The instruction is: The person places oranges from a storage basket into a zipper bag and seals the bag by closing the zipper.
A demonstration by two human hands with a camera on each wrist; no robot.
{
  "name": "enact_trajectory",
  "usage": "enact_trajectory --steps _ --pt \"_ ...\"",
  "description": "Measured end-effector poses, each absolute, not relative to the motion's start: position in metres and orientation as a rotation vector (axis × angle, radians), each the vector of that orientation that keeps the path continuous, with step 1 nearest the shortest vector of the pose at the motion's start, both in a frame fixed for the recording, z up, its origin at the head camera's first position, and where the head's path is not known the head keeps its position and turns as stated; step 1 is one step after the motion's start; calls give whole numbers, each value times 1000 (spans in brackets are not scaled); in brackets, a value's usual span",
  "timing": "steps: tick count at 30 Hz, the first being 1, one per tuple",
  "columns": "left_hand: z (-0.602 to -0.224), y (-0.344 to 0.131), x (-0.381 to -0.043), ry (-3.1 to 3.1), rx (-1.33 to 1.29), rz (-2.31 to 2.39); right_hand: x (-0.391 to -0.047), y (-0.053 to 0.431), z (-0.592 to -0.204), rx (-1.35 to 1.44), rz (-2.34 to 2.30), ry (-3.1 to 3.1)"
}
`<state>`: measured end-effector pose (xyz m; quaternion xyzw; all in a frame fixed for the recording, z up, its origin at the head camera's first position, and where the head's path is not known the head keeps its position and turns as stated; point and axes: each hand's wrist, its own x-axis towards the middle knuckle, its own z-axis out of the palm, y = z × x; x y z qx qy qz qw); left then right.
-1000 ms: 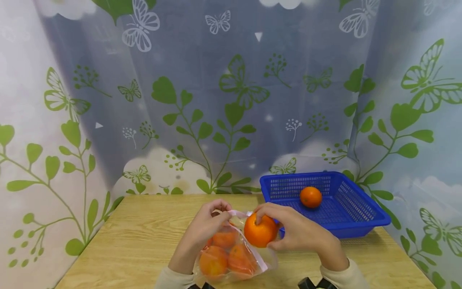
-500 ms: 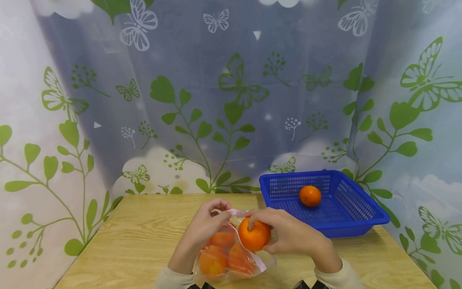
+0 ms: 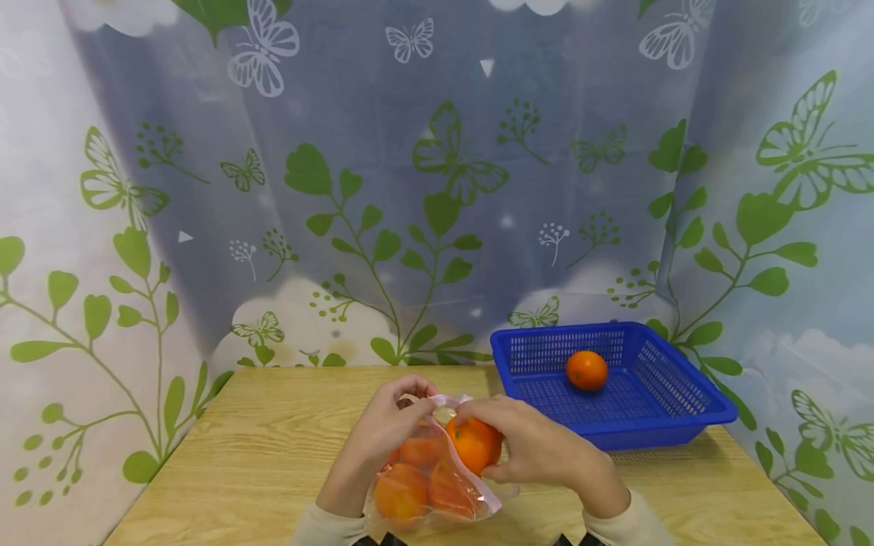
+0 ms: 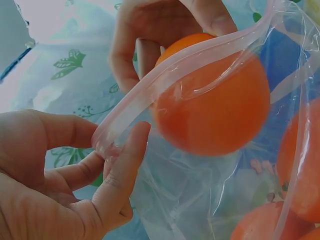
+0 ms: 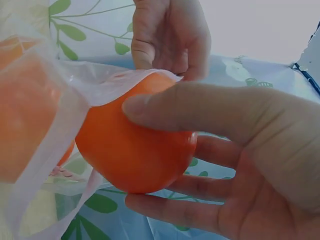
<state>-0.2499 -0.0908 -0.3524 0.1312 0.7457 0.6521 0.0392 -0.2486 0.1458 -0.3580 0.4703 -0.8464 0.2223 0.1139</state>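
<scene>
A clear zip bag (image 3: 471,485) with a pinkish-white strip along its mouth lies on the table, several oranges (image 3: 400,493) inside it. My left hand (image 3: 388,425) pinches one corner of the strip between thumb and fingers, seen closely in the left wrist view. Thumb and fingers of my right hand (image 3: 539,444) grip another orange (image 5: 137,140) at the bag's mouth. In the left wrist view this orange (image 4: 212,105) shows through the bag's clear film, and in the right wrist view the strip lies over its top.
A blue plastic basket (image 3: 683,415) with slotted walls stands at the right rear of the wooden table (image 3: 287,432). One orange (image 3: 587,371) lies in it. A patterned curtain (image 3: 382,227) hangs behind the table and along both sides.
My right hand has moved left with its orange, from beside the bag's strip into the mouth. The left hand keeps its pinch on the corner, almost still.
</scene>
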Motion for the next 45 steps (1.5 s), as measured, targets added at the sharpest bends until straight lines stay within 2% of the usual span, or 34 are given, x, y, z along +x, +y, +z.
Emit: enact_trajectory --steps 10,18,26,36,45 --pt "-352 -92 -249 2307 472 1957 -252 141 -361 1414 818 -2622" --pt "-352 -91 -248 2322 587 1884 -254 137 -364 1395 694 -2595" --pt "-352 -91 -249 2297 577 1879 -257 138 -371 1343 602 -2574" --pt "-355 -95 -251 2264 566 1950 -263 132 -376 1430 1012 -2572" --pt "-351 -96 -249 2273 533 1966 -268 125 -382 1271 1003 -2482"
